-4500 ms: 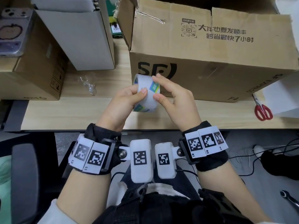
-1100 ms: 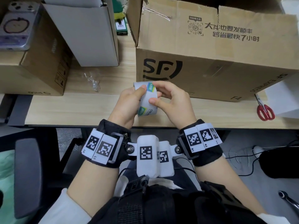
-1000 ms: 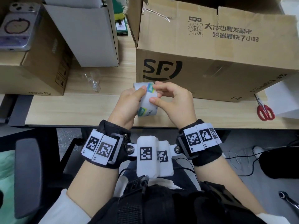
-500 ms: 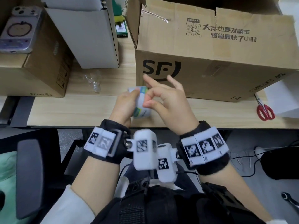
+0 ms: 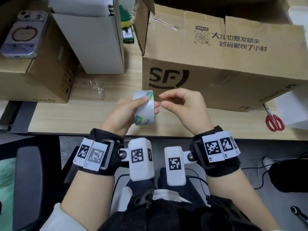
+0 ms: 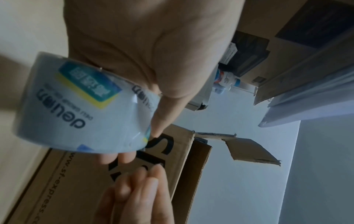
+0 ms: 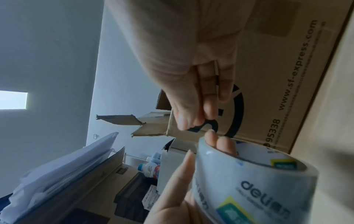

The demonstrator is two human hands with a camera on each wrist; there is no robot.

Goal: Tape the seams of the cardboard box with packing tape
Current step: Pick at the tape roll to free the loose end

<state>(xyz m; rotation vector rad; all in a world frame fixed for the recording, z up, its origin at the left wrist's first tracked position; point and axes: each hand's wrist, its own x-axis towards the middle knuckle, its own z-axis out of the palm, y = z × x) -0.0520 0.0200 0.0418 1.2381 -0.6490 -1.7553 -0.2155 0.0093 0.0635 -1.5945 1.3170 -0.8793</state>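
we see the left hand (image 5: 123, 114) raised above the front edge of the light wooden table (image 5: 75, 117), its thumb laid across the outer face of a roll of clear packing tape with a white, blue and green printed core (image 5: 144, 108) and its fingers hooked through the roll's hole, so it holds the roll firmly. the right hand (image 5: 186, 109) hovers just beside the roll, its fingers curled inward with thumb and forefinger drawn close together. whether a free end of tape sits between them we cannot tell, since clear film does not show against the background.

the large brown cardboard box printed with a black sf logo (image 5: 225, 64) stands on the table right behind both hands, its top flaps raised and unsealed.

the left wrist view alone shows the brand lettering on the roll and the fingertips poking out past its far rim. the right wrist view alone shows the web address printed along the box's side, and the right hand's thumb and fingers nearly meeting.

red-handled scissors (image 5: 274, 121) lie on the table to the right. both wrist views are blurred, and the box's top runs out of the head view.
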